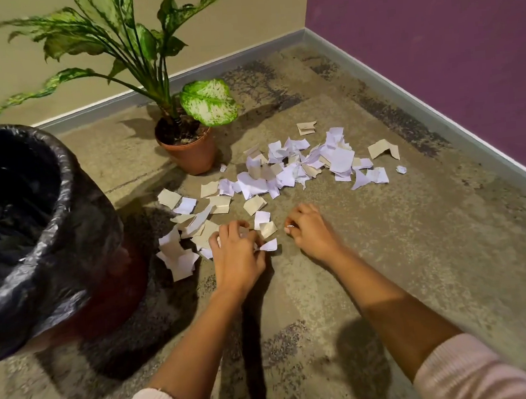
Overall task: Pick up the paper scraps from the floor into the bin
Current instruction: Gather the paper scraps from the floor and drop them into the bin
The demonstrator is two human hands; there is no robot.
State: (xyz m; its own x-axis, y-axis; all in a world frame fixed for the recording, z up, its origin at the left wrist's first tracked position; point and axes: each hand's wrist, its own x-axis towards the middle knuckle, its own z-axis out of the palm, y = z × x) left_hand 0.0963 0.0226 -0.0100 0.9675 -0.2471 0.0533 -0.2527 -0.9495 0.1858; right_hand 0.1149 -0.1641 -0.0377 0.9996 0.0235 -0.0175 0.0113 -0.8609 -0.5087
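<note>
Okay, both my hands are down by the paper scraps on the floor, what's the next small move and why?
Probably close the left hand on the scraps bunched at its fingertips and carry them left to the bin. That hand already looks curled over several pieces, the lined bin stands open on that side, and most of the pile by the potted plant still lies on the floor.

paper scraps [284, 172]: torn white and beige pieces, flat or curled, strewn over the floor's middle, thickest far right, thinner near left.
bin [64, 191]: round, black bag-lined, upright, open, far left of scraps.
</note>
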